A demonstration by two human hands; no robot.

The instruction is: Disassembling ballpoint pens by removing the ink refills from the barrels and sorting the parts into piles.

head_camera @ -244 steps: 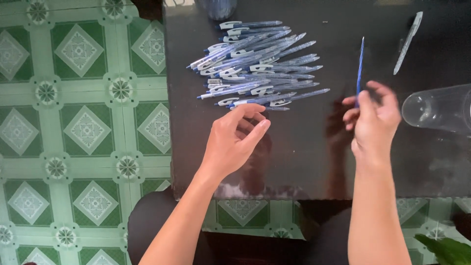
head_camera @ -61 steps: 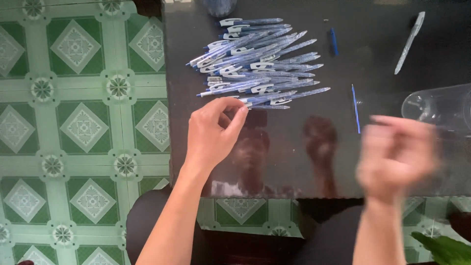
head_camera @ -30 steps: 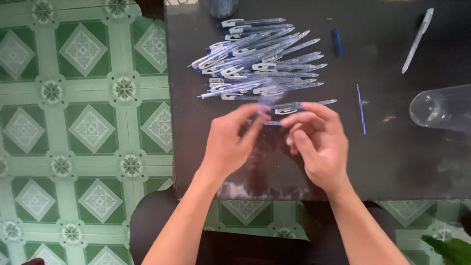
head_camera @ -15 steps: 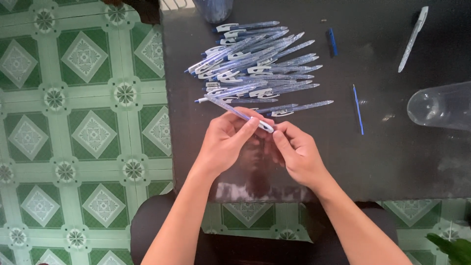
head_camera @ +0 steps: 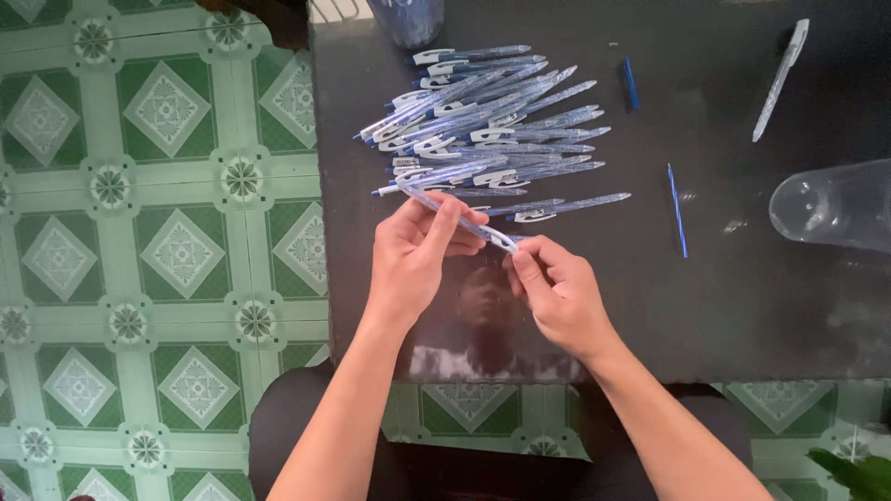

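Seen from above, the left hand (head_camera: 413, 255) and right hand (head_camera: 557, 292) together pinch one clear blue pen (head_camera: 455, 215) over the near left part of the dark table (head_camera: 742, 315). The left fingers close round its barrel; the right fingertips grip its clip end. Toward the far left edge lies a heap of like pens (head_camera: 483, 130) (many, seemingly finished). A loose blue refill (head_camera: 677, 210) and clear cup (head_camera: 831, 206) wait rightward.
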